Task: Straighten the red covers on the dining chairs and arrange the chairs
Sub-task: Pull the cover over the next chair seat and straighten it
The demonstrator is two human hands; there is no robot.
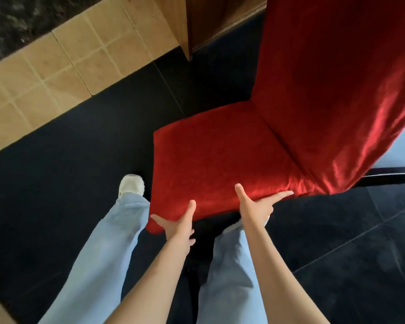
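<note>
A dining chair in a red cover stands right in front of me, its seat (220, 160) facing me and its tall backrest (325, 90) rising at the upper right. The fabric looks smooth on the seat and shiny, with slight wrinkles, down the backrest's right side. My left hand (178, 226) grips the seat's near left corner, thumb on top and fingers tucked under the edge. My right hand (255, 206) holds the near edge further right, thumb on top and index finger stretched along the edge. The chair's legs are hidden.
A wooden panel (182, 26) stands behind the chair at the top. Beige tiles (56, 66) run along the upper left beside the dark floor (80, 148). My legs in light jeans and a white shoe (131, 185) are close to the seat's left side.
</note>
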